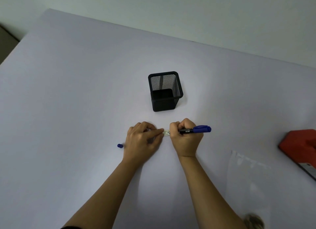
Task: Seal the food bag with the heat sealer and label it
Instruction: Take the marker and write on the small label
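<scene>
**Writing on the label, bag off to the side**

The right hand is closed around a blue marker, its capped end pointing right and its tip hidden behind the fingers over a small white label. The left hand presses the label's left end flat on the pale surface with curled fingertips. A loose blue cap lies just left of that hand. A black mesh pen holder stands upright beyond the hands. The clear food bag lies flat at right, near the red heat sealer at the edge.
</scene>
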Available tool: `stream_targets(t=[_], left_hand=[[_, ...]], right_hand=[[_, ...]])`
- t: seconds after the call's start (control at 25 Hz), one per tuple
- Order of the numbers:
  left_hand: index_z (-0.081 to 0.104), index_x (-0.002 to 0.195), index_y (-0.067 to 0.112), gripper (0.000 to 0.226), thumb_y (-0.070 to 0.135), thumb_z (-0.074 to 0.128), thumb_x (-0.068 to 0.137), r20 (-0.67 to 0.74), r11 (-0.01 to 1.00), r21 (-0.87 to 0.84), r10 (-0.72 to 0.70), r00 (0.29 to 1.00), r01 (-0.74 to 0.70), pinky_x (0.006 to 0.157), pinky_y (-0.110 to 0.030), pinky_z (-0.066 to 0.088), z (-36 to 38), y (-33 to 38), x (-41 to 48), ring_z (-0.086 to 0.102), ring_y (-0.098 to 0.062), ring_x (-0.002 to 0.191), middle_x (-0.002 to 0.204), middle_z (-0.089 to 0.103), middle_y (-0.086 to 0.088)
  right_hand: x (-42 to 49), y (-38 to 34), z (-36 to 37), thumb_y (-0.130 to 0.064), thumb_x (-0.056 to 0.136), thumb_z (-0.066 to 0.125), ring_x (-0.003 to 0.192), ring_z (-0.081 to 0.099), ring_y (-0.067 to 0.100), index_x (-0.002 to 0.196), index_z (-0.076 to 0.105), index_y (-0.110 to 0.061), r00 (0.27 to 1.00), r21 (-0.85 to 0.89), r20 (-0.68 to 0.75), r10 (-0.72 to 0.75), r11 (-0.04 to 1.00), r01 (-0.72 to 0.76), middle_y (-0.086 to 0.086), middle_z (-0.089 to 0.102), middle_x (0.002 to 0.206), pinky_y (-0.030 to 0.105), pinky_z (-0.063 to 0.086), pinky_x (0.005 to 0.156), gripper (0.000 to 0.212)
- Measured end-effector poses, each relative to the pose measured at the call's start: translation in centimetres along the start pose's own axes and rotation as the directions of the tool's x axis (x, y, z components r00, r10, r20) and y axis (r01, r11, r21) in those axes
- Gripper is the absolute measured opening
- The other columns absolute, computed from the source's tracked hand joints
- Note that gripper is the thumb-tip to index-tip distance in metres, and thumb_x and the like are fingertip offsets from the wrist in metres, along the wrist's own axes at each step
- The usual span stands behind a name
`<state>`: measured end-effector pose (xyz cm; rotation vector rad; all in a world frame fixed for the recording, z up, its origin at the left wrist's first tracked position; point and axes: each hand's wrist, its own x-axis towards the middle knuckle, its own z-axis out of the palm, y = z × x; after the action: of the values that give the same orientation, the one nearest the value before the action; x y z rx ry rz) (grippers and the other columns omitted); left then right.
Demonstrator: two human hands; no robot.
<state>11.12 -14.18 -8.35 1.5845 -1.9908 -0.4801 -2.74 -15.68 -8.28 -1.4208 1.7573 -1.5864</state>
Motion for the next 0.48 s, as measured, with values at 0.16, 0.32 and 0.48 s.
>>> stream_targets(t=[0.16,0.32,0.48], left_hand=[[0.076,0.094,0.025,0.023,0.037,0.061,0.084,-0.004,1.000,0.000,0.004,1.000,-0.004,0.064,-0.032,0.043,-0.1,0.1,0.0,0.056,-0.014,0.074,0.084,0.064,0.005],[0.077,0.094,0.025,0.018,0.033,0.065,0.083,-0.027,1.000,-0.010,0.019,0.999,-0.019,0.063,-0.028,0.038,0.0,0.1,0.1,0.056,-0.014,0.071,0.083,0.064,0.005],[0.076,0.095,0.024,0.017,0.030,0.065,0.084,-0.084,1.000,0.005,0.030,0.996,-0.029,0.062,-0.031,0.039,0.1,0.1,-0.1,0.057,-0.017,0.070,0.083,0.065,0.004]], right_hand=[[0.0,-0.5,-0.2,-0.018,0.074,0.053,0.044,0.042,0.018,0.050,0.042,-0.006,1.000,-0.035,-0.003,0.024,0.999,-0.024,0.001,0.042,0.042,0.010,0.034,0.045,0.028],[0.7,-1.4,-1.2,-0.015,0.076,0.061,0.042,0.042,0.011,0.052,0.040,-0.013,0.934,0.096,-0.010,0.357,0.930,-0.354,-0.007,0.043,0.042,0.025,0.043,0.048,0.032],[1.9,-3.1,-3.2,-0.026,0.089,0.060,0.037,0.043,0.006,0.064,0.043,-0.015,0.795,0.336,0.047,0.605,0.740,-0.582,-0.007,0.048,0.043,0.017,0.039,0.040,0.032]])
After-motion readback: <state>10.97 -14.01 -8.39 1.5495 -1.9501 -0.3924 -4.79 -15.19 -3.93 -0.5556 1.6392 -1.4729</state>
